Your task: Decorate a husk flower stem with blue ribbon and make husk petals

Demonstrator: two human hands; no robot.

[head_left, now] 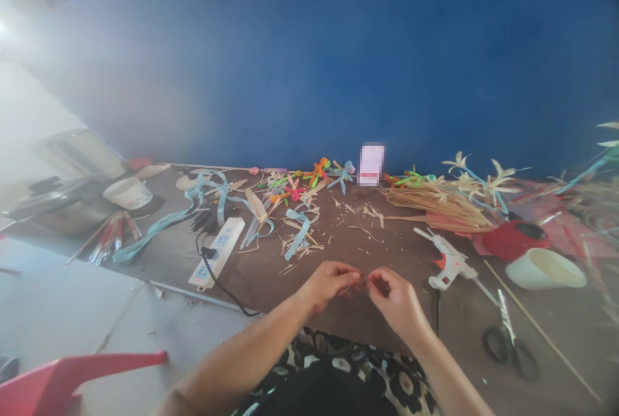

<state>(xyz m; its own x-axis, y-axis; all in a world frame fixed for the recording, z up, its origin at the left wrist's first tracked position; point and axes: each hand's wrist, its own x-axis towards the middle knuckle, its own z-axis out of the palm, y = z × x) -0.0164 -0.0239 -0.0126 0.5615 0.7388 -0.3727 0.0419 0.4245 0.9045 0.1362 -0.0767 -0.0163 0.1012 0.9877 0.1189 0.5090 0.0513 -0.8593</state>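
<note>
Close together over the front of the brown table [348, 235], my two hands meet fingertip to fingertip. My left hand [333, 284] is pinched closed, and my right hand [391, 293] is pinched closed just beside it. Something thin seems to lie between the fingertips, too small to make out. Beyond the hands are pale straw scraps [302, 245] and a light blue ribbon [298, 235]. To the right of my right hand lies a white glue gun [452, 261] with a red trigger, and nearer me a pair of scissors [507, 332] with black handles.
On the left a white power strip [217, 255] carries a black cable. A paper cup [128, 193] stands behind it. Pipe-cleaner flowers [316, 174] and a straw bundle [435, 206] lie along the blue wall. At right are a cream cup [546, 269] and a thin stick [541, 332].
</note>
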